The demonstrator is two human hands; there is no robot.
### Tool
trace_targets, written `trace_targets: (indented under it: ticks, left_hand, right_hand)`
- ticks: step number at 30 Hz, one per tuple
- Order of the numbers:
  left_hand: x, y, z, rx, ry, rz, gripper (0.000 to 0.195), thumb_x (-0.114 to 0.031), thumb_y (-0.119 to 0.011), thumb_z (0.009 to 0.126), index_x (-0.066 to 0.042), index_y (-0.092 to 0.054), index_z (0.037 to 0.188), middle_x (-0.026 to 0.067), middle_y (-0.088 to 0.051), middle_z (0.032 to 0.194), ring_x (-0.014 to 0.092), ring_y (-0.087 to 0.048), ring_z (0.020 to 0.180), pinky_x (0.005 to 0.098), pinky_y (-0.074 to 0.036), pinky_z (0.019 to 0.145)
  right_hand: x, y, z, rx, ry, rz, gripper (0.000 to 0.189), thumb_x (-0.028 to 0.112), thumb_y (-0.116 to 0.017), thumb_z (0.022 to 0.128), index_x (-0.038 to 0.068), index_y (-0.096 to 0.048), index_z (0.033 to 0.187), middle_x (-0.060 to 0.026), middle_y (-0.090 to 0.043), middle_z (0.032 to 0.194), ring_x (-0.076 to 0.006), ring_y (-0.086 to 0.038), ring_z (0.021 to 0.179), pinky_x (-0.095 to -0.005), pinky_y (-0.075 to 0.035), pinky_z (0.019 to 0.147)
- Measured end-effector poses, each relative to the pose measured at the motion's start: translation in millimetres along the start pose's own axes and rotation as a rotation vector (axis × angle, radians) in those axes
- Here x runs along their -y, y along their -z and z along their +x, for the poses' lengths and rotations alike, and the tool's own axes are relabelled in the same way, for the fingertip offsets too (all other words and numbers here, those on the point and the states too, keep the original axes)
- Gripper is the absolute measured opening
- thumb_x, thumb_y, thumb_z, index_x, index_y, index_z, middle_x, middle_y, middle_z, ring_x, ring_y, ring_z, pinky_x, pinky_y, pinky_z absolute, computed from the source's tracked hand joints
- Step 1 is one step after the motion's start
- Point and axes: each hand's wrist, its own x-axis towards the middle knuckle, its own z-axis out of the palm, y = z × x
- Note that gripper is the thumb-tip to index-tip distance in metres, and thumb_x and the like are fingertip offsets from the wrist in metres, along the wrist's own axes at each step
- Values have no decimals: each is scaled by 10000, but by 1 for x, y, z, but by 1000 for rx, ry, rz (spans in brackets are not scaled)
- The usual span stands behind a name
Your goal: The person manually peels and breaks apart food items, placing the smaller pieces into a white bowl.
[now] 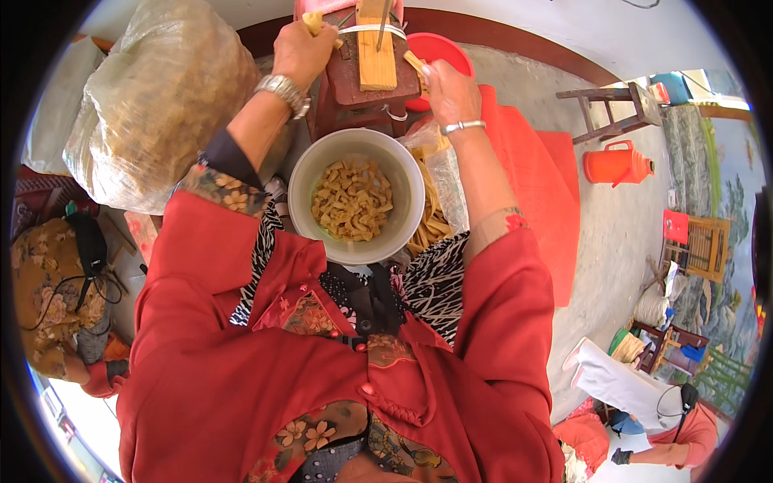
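My left hand [304, 53], with a watch at the wrist, grips a pale yellow piece [313, 23] at the left side of a red-brown wooden bench [347, 81]. On that bench lies a light wooden block [378, 63], tied down with a white band. A thin metal blade or rod [383, 27] slants over the block. To the block's right, my right hand [454, 93] holds pale yellow strips [415, 62] that point toward it. Below the bench, a whitish basin [296, 193] contains many short, cut yellowish-brown pieces [353, 202].
A large, full translucent plastic sack [163, 108] stands at left. Right of the basin, long pale strips [432, 217] lie in plastic. A red basin [447, 51] sits behind my right hand. Further right are a red sheet [531, 199], an orange thermos [616, 166] and two persons working at the edges.
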Motion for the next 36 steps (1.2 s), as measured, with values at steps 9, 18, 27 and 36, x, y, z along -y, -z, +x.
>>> trace_targets:
  ticks: [9, 18, 27, 36]
  left_hand:
    - [5, 24, -169, 711, 376, -180, 328, -313, -599, 868, 1, -604, 963, 19, -592, 640, 74, -504, 447, 216, -417, 404]
    - [-4, 8, -234, 1025, 1035, -1036, 394, -332, -456, 967, 21, -501, 1136, 51, -555, 807, 81, -529, 650, 199, -486, 629]
    - [-15, 25, -218, 1169, 915, -989, 243, -278, -479, 963, -40, -510, 922, -69, -333, 566, 27, -255, 428, 168, -237, 365]
    - [-68, 101, -259, 594, 603, -785, 287, -171, -467, 944, 19, -508, 1155, -38, -525, 766, -3, -330, 462, 138, -219, 385]
  right_hand:
    - [79, 27, -127, 39, -65, 845, 196, 239, -488, 947, 55, -552, 928, 0, -484, 617, -72, -469, 522, -235, -392, 485]
    - [167, 25, -212, 240, 197, 826, 247, 298, -513, 898, 54, -503, 863, -165, -573, 691, -373, -585, 674, -465, -412, 569]
    - [181, 42, -227, 193, 172, 1089, 258, 283, -516, 903, 31, -502, 851, -151, -579, 713, -368, -576, 677, -440, -418, 578]
    - [185, 89, -216, -318, 174, 1091, 108, 118, -543, 893, 18, -562, 932, -103, -596, 885, -282, -586, 837, -355, -464, 739]
